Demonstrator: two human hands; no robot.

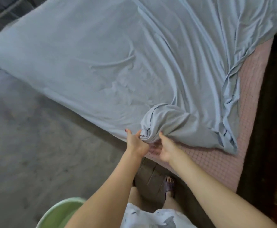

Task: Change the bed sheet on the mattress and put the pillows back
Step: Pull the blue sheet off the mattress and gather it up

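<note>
Left hand [135,142] and right hand [165,148] both pinch bunched corner of blue sheet [160,124]. Best: open elastic pocket wide, hook squarely under pink mattress [216,162] corner.

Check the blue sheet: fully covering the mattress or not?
Not fully. The blue sheet is bunched at the near corner where both hands grip it, and the pink mattress shows bare along the right side.

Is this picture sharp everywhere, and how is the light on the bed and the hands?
Head view: soft, even light, no glare; the blue sheet shows gentle fold shadows. The left hand and right hand at the bunched sheet edge are fairly sharp. The grey floor and green tub look blurred; wide-angle bending curves the pink mattress edge.
</note>
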